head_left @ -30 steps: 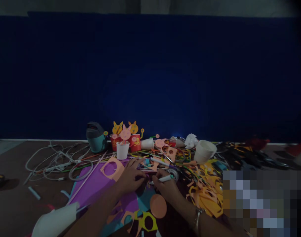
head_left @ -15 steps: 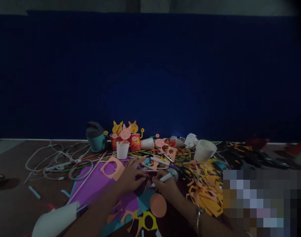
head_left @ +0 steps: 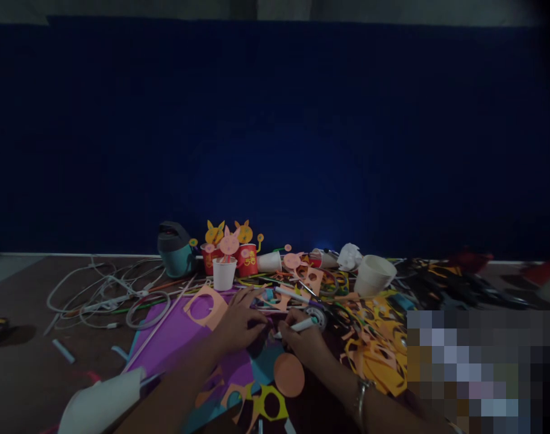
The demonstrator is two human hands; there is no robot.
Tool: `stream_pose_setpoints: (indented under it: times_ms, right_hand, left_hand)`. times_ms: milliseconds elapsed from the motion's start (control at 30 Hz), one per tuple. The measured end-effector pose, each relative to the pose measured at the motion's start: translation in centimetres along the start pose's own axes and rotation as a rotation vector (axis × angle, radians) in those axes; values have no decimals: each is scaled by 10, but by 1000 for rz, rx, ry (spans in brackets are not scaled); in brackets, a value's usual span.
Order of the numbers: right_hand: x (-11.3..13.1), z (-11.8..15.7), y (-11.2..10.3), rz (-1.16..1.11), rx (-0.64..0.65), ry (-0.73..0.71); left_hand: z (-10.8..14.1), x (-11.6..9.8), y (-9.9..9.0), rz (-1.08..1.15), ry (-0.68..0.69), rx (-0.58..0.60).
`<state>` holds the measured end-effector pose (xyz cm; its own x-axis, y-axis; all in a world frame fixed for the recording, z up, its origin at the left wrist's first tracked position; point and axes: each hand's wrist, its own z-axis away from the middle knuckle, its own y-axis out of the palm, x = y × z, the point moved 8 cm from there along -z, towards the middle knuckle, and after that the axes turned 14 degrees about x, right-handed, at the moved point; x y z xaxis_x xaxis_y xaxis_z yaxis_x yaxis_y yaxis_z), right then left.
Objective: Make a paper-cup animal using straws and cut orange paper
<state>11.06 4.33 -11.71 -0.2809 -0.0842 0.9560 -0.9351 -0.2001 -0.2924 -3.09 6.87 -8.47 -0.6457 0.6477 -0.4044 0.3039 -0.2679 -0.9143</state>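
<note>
My right hand [head_left: 304,343] is closed around a white marker [head_left: 302,326] with a teal end, its tip pointing left and down. My left hand [head_left: 241,325] lies just left of it over the papers, fingers stretched out and thumb toward the marker tip. What lies under its fingertips is dark and hard to make out. Purple paper [head_left: 166,337] and a blue sheet [head_left: 262,364] spread beneath my arms. Below the right hand sits an orange paper disc [head_left: 289,375]. An orange sheet with a round hole [head_left: 206,307] touches the left hand's side.
Paper animal figures stand in cups, including a white cup [head_left: 224,274], beside a teal container [head_left: 178,256]. White cables [head_left: 107,295] tangle at left. Yellow paper scraps [head_left: 378,361], a roll of tape [head_left: 318,318] and a pale cup [head_left: 375,275] lie right. Another white cup [head_left: 100,401] lies near front left.
The marker in my right hand has tipped slightly, its teal end a little lower and farther right. My left hand stays in place.
</note>
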Motion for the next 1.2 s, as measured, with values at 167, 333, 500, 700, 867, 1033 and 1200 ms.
stream_pose_setpoints:
  times_ms: [167, 333, 500, 700, 867, 1033, 1200]
  right_hand:
    - [-7, -2, 1, -60, 0, 17]
    - [-5, 0, 2, -95, 10, 53]
    - [1, 1, 2, -46, 23, 17]
    - [-10, -1, 4, -84, 20, 59]
    - [-2, 0, 2, -78, 15, 36]
    - [2, 0, 1, -29, 20, 14]
    - [-8, -1, 3, -61, 25, 25]
  left_hand:
    - [1, 1, 1, -3, 10, -13]
    - [0, 0, 0, -3, 13, -19]
    - [0, 0, 0, -2, 5, -9]
    - [1, 1, 1, -1, 22, -25]
    - [0, 0, 0, 8, 5, -13]
    - [0, -2, -1, 2, 9, -12]
    - [0, 1, 1, 0, 9, -9]
